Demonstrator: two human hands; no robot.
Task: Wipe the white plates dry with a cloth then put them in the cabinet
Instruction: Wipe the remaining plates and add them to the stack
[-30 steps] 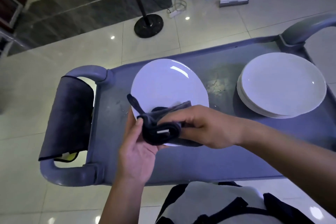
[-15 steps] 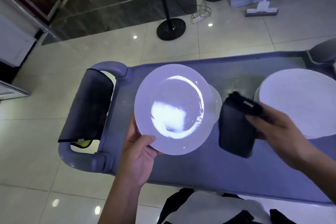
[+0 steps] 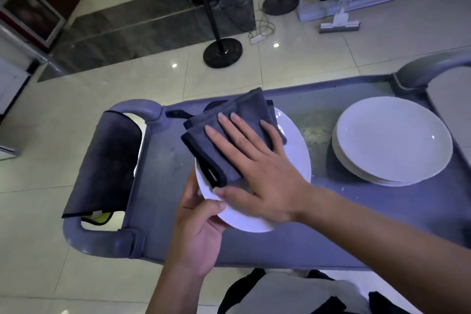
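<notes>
Grey cloth [image 3: 229, 132] lies under your flat, straight-fingered right hand [image 3: 257, 168] on the white plate [image 3: 293, 158], gripped at its rim by your left hand [image 3: 201, 224] above the cart [image 3: 305, 245]. Wiping is in progress; next, cover the remaining face.

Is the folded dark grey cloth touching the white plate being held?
Touching: the head view shows the right hand pressing the cloth flat onto the plate.

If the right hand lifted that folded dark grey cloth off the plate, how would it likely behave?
The folded dark grey cloth would probably flop and unfold: its layers already splay under the flat right hand. It looks soft and likely light, and overhangs the white plate without tipping it.
</notes>
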